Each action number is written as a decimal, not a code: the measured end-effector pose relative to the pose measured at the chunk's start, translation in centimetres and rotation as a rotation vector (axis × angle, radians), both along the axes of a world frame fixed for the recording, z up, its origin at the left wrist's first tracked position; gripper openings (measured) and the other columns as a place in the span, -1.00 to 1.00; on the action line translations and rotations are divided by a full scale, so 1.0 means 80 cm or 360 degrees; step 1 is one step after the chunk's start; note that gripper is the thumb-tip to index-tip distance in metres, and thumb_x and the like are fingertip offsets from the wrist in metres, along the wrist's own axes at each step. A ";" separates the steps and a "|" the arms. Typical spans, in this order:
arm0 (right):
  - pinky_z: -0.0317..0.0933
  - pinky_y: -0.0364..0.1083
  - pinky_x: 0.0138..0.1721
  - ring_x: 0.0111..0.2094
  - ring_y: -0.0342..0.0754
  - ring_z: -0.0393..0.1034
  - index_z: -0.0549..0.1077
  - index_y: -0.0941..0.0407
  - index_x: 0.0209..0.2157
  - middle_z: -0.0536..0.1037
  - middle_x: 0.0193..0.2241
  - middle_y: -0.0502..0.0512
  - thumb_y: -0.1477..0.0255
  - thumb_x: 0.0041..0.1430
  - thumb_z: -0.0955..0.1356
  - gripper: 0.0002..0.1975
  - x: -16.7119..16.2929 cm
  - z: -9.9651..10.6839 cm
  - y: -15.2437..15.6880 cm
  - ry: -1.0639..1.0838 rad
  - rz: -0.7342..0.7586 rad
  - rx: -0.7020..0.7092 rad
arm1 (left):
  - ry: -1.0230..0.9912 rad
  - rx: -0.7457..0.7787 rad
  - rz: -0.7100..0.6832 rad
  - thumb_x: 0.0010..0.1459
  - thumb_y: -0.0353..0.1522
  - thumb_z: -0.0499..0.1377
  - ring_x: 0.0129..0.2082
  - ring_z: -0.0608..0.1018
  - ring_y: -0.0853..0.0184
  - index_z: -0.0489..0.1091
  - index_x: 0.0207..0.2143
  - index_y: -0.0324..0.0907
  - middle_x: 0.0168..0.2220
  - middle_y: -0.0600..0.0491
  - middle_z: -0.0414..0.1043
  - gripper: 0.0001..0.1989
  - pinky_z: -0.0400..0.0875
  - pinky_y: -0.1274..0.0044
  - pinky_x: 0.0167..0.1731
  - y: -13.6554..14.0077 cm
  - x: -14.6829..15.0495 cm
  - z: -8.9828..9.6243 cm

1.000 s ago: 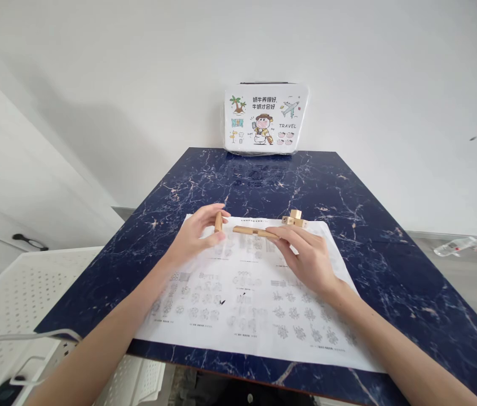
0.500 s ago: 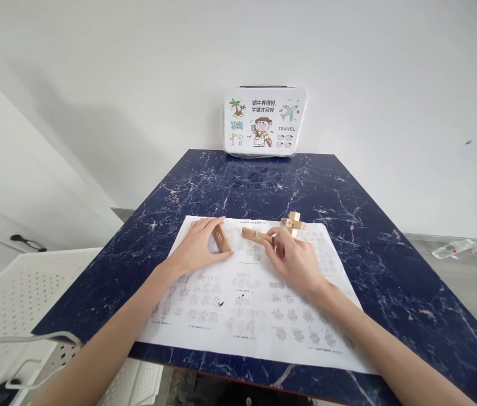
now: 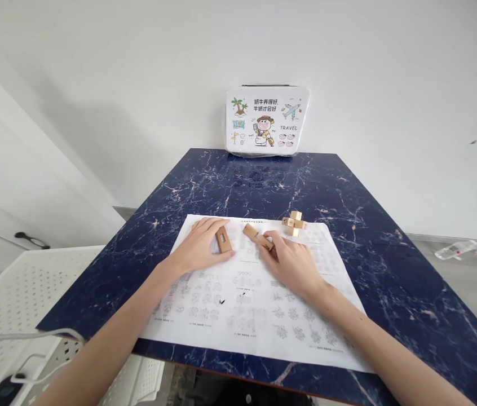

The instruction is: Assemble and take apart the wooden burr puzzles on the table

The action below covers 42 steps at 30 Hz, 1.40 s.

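Note:
A small wooden block with a slot (image 3: pixel 224 240) stands between the thumb and fingers of my left hand (image 3: pixel 199 243), which are closed around its ends. To its right, a notched wooden stick (image 3: pixel 252 232) slants down toward my right hand (image 3: pixel 291 259). My right thumb and fingers pinch the stick's near end, which shows a dark mark. Both hands are over a white printed sheet (image 3: pixel 247 316) with rows of small line drawings. Just beyond my right hand sits a cross-shaped wooden puzzle (image 3: pixel 294 224) with marks on its ends.
The sheet lies on a dark blue marbled table (image 3: pixel 264 194). At the far edge, a white case with cartoon prints (image 3: pixel 267 121) leans against the wall. A white perforated cart (image 3: pixel 27 293) with a cable (image 3: pixel 18 336) is at the left. Plastic bottles (image 3: pixel 460 248) lie on the floor at right.
The slotted block has turned in my left hand, so its opening now faces me. The stick in my right hand has tilted more steeply, its near end lower.

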State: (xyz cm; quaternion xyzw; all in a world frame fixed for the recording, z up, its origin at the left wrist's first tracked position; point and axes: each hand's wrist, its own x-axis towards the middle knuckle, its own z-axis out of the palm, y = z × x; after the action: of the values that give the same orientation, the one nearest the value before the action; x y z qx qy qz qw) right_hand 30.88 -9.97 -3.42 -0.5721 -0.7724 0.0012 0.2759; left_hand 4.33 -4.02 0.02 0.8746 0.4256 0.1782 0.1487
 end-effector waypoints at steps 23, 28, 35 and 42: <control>0.30 -0.03 -0.30 -0.31 0.02 0.52 0.53 0.09 0.02 0.60 -0.27 0.11 0.33 0.48 0.31 -0.77 -0.015 0.012 -0.009 -0.0018 0.0392 -0.0021 | 0.0045 0.0236 -0.0227 0.20 -0.07 0.28 0.23 0.40 -0.04 0.44 0.16 0.03 0.20 -0.06 0.40 -0.50 0.26 0.08 0.24 -0.026 0.029 0.008; 0.26 -0.05 -0.32 -0.31 0.00 0.52 0.54 0.08 0.00 0.61 -0.28 0.10 0.40 0.46 0.28 -0.78 -0.015 0.011 -0.008 0.0036 0.0387 -0.0006 | 0.0043 0.0313 -0.0068 0.25 -0.05 0.26 0.18 0.43 -0.02 0.49 0.03 0.00 0.16 -0.04 0.44 -0.63 0.25 0.08 0.22 -0.022 0.031 0.006; 0.23 -0.05 -0.34 -0.33 -0.01 0.50 0.54 0.09 -0.06 0.61 -0.28 0.10 0.45 0.43 0.27 -0.79 -0.015 0.010 -0.009 0.0073 0.0376 -0.0013 | 0.0028 0.0325 0.0110 0.19 -0.06 0.29 0.18 0.43 -0.03 0.45 0.00 -0.10 0.14 -0.10 0.43 -0.57 0.21 0.11 0.26 -0.012 0.019 0.003; 0.23 -0.05 -0.34 -0.33 -0.01 0.50 0.55 0.09 -0.07 0.61 -0.28 0.10 0.46 0.43 0.25 -0.77 -0.014 0.012 -0.009 0.0093 0.0383 -0.0059 | 0.0129 0.0318 0.0128 0.22 -0.19 0.22 0.20 0.45 0.00 0.43 0.01 -0.09 0.19 -0.08 0.44 -0.66 0.18 0.11 0.27 0.011 -0.012 0.001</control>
State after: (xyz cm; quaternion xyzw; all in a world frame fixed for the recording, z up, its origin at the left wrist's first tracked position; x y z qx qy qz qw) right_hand 29.77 -10.70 -2.44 -0.4800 -0.8270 0.0652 0.2854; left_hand 3.40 -3.18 0.07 0.8738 0.4463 0.1899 0.0362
